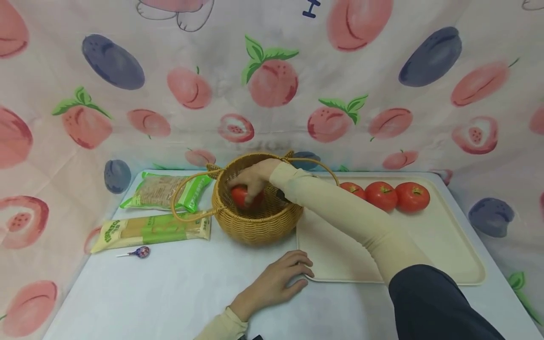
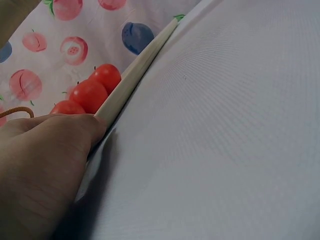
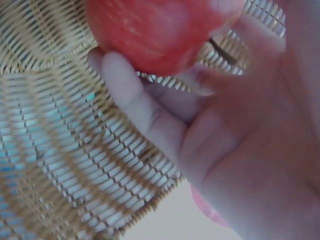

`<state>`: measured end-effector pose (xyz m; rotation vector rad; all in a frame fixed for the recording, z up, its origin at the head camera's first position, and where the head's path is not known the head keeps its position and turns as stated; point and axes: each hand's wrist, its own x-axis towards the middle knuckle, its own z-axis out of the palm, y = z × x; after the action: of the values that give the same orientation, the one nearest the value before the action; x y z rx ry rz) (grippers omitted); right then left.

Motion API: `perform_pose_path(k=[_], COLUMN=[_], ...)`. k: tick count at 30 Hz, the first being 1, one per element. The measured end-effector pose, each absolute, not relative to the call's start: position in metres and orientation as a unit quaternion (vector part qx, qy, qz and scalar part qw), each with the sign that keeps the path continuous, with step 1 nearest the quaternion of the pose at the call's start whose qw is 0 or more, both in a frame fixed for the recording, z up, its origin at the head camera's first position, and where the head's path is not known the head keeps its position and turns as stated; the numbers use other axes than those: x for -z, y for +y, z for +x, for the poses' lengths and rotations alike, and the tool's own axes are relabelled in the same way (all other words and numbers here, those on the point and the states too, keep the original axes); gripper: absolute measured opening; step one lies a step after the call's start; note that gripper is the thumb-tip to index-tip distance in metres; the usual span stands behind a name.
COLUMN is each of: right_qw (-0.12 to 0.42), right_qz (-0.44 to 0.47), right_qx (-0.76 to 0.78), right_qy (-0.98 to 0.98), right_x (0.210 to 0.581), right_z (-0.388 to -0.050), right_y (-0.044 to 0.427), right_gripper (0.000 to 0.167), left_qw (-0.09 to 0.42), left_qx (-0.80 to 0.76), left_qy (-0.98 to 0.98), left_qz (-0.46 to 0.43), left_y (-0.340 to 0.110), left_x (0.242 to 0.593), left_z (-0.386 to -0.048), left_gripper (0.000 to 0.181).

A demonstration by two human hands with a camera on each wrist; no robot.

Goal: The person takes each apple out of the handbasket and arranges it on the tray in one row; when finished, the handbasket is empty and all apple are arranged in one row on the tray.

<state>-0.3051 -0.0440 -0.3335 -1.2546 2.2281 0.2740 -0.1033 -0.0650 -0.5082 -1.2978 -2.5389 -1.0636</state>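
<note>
My right hand (image 1: 251,179) reaches into the round wicker basket (image 1: 257,230) and grips a red apple (image 3: 155,35). In the right wrist view the apple's dark stem shows, with my fingers curled against its underside, close to the woven wall. My left hand (image 1: 278,282) rests at the near left corner of the cream tray (image 1: 340,252), fingers loosely spread over its rim. Three more red apples (image 1: 381,196) stand in a row along the tray's back; my right forearm partly covers the leftmost in the head view.
Left of the basket lie a green-edged clear food bag (image 1: 158,191), a long yellow and green packet (image 1: 155,230) and a wrapped lollipop (image 1: 141,252). The basket's handles (image 1: 187,218) fold outward, one over the packages. A fruit-print cloth (image 1: 272,127) hangs behind the white table (image 1: 170,293).
</note>
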Motion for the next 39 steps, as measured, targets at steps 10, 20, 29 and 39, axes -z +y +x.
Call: perform_pose_path(k=[10, 20, 29, 39], right_qw=[0.237, 0.223, 0.215, 0.194], right_qz=[-0.487, -0.491, -0.473, -0.439], right_qx=[-0.087, 0.0, 0.059, 0.113], right_qy=[0.836, 0.842, 0.853, 0.87], right_x=[0.322, 0.306, 0.303, 0.306], right_z=[-0.299, -0.302, -0.303, -0.304], right_y=[-0.035, -0.016, 0.008, 0.038], right_gripper=[0.066, 0.059, 0.065, 0.068], left_qw=[0.049, 0.06, 0.064, 0.055], left_qx=[0.34, 0.335, 0.339, 0.338], left_qy=[-0.837, -0.838, -0.836, -0.839], left_qz=[-0.426, -0.427, -0.426, -0.422], left_y=[-0.064, -0.065, -0.065, -0.064], left_x=[0.508, 0.508, 0.508, 0.508], left_z=[-0.101, -0.103, -0.102, -0.102], left_gripper=[0.015, 0.015, 0.015, 0.015])
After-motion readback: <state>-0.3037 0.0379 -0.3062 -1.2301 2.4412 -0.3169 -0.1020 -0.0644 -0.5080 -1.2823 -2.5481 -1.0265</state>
